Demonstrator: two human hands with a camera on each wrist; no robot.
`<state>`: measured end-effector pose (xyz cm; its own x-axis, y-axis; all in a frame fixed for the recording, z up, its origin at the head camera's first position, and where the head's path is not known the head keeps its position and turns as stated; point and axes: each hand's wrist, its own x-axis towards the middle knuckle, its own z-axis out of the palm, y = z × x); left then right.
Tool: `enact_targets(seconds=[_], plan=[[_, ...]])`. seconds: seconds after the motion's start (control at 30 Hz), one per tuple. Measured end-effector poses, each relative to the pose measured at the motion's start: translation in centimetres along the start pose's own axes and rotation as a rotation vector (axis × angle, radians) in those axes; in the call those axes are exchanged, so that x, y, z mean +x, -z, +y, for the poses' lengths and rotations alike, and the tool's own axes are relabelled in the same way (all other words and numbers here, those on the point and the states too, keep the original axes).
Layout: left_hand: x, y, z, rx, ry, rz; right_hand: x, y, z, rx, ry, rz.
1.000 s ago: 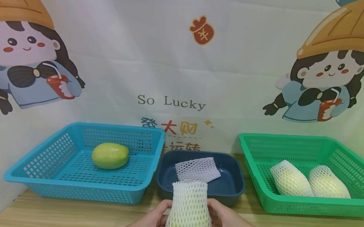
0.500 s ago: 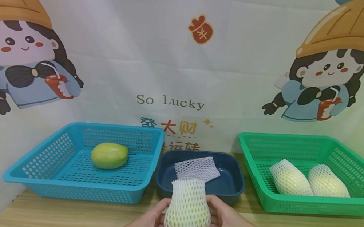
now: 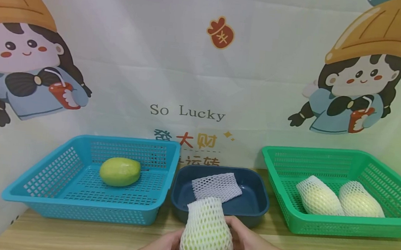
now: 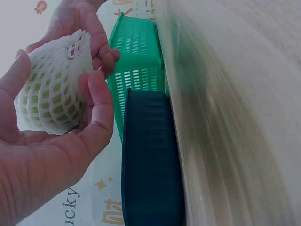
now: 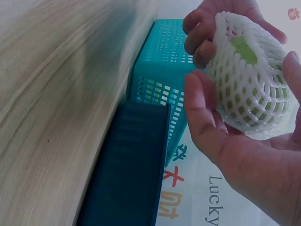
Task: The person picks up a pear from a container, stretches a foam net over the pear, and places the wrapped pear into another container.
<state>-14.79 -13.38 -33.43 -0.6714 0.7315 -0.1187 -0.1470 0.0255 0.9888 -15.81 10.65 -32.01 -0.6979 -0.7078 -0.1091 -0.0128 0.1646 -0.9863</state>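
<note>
A green mango in a white foam net sleeve (image 3: pixel 207 234) is held between both hands in front of the navy tray. My left hand (image 3: pixel 165 248) grips its left side, thumb on the near face. On the other side my right hand (image 3: pixel 252 248) grips it, thumb also in front. The narrow net end points up and away, leaning a little left. In the left wrist view, the fingers curl round the netted mango (image 4: pixel 51 89). Bare green skin shows through a gap in the net (image 5: pixel 244 50) in the right wrist view. Both wrist views show it raised off the table.
A blue basket (image 3: pixel 84 202) on the left bears one bare mango (image 3: pixel 120 172). In the navy tray (image 3: pixel 250 210) lies a flat white foam net (image 3: pixel 216 187). The green basket (image 3: pixel 350 223) at right contains two netted mangoes (image 3: pixel 320 197). A printed cloth hangs behind.
The netted mango has turned slightly, its narrow end tipping left. Both hands keep their hold with small finger shifts. The baskets and tray stay in place.
</note>
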Motion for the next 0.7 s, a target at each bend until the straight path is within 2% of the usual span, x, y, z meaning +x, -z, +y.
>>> enact_targets(seconds=[0.2,0.33,0.47,0.6,0.7], plan=[[0.09,0.21,-0.25,0.167,-0.014,0.014,-0.20,-0.37,-0.38,0.058,-0.035,0.022],[0.16,0.23,-0.48,0.236,-0.054,0.015,-0.13,-0.65,-0.54,-0.009,0.010,0.085],[0.28,0.07,-0.47,0.263,-0.010,0.073,-0.09,-0.81,-0.52,-0.085,0.102,0.151],[0.24,-0.17,-0.09,0.268,0.046,0.150,-0.24,-0.86,-0.56,-0.099,0.156,0.204],[0.06,-0.20,0.33,0.312,0.028,0.197,-0.43,-0.74,-0.77,-0.131,0.195,0.256]])
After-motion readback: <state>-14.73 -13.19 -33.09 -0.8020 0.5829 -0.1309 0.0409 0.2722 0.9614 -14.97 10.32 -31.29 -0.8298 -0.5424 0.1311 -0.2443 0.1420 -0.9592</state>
